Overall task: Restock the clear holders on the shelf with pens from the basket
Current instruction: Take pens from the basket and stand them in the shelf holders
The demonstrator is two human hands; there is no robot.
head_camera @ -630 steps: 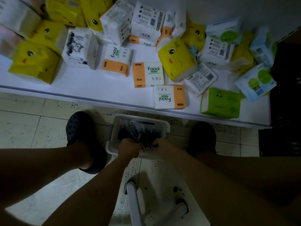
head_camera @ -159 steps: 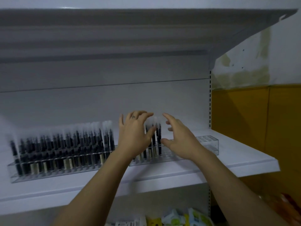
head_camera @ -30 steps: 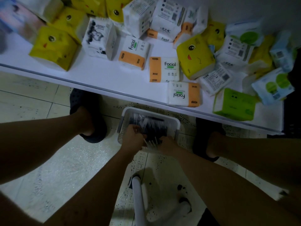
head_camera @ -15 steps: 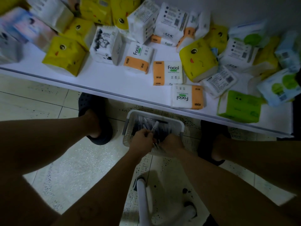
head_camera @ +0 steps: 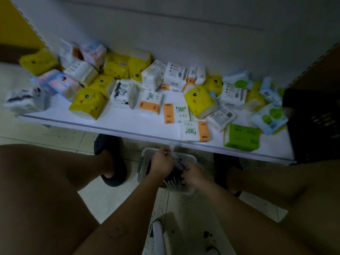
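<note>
- White plastic basket (head_camera: 192, 160) sits on the speckled tile floor (head_camera: 55, 133), just in front of the lowest shelf (head_camera: 128, 124) and between the person's two dark clogs (head_camera: 110, 162).
- Dark pens (head_camera: 174, 178) lie heaped inside the basket, their pale ends showing near its front wall.
- Left hand (head_camera: 161, 163) is over the basket with its fingers curled round a small bunch of pens; the clear ends of that bunch stick up towards the shelf edge, blurred.
- Right hand (head_camera: 194, 176) is low in the basket beside the left, with its fingers bent down into the heap. Blur hides whether they actually grip any pens, so I cannot tell.
- The two hands are close together, nearly touching over the middle of the basket.
- Tissue packs (head_camera: 176, 113) in yellow, white with orange, green and pale blue lie scattered across the shelf, some upright and some flat.
- A black crate (head_camera: 312, 122) stands at the right end of the shelf.
- A white stool leg (head_camera: 158, 236) shows at the bottom, between the person's forearms.
</note>
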